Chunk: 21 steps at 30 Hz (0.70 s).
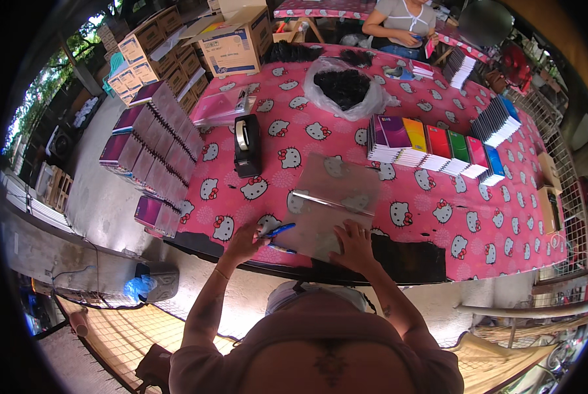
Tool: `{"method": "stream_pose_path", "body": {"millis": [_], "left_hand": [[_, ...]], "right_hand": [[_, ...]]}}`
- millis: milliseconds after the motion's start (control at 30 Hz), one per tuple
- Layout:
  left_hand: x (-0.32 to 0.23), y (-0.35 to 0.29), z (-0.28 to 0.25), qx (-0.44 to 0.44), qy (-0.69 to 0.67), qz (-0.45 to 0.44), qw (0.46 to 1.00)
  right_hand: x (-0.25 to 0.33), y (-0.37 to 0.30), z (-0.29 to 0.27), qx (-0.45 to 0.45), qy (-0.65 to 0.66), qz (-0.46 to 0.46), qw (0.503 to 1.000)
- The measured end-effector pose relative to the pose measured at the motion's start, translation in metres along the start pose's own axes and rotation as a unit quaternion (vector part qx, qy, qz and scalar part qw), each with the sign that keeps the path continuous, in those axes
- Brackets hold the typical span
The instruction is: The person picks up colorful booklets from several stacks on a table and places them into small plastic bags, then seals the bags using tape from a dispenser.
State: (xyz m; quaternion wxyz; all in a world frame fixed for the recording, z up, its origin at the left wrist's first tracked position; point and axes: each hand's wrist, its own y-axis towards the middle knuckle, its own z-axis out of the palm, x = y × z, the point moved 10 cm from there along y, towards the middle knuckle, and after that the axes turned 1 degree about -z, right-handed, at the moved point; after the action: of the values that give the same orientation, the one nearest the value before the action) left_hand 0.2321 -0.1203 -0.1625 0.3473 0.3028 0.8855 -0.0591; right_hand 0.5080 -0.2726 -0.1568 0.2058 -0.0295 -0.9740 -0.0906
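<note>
A clear plastic sheet (323, 226) lies on the table at the near edge, with a shiny fold or strip running across it. My right hand (354, 247) rests on its right side, fingers spread and flat. To the left, my left hand (244, 243) has its fingertips closed at the end of a blue two-armed tool (281, 230). The tool's arms spread in a V over the sheet's left edge; its exact kind is too small to make out. Beyond the left hand stands a black tape dispenser (246, 148) with a roll in it.
Spiral notebooks (152, 144) are stacked at the left, and colourful notebooks (432, 144) stand in rows at the right. A plastic bag (346, 88) of black items and a pink plastic pack (221, 106) lie farther back. Beyond are cardboard boxes (235, 49) and another person (402, 26).
</note>
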Motion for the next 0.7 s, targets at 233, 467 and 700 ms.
{"method": "stream_pose_path", "body": {"millis": [233, 467, 700], "left_hand": [[0.054, -0.031, -0.009, 0.177, -0.135, -0.130, 0.966], [-0.029, 0.025, -0.026, 0.030, -0.309, -0.139, 0.940], [-0.033, -0.016, -0.001, -0.095, 0.092, 0.063, 0.989]], "right_hand": [[0.047, 0.000, 0.011, 0.002, -0.020, -0.087, 0.996], [0.072, -0.013, 0.034, 0.046, -0.006, -0.155, 0.987], [0.064, -0.015, 0.033, 0.045, 0.036, -0.170, 0.984]]}}
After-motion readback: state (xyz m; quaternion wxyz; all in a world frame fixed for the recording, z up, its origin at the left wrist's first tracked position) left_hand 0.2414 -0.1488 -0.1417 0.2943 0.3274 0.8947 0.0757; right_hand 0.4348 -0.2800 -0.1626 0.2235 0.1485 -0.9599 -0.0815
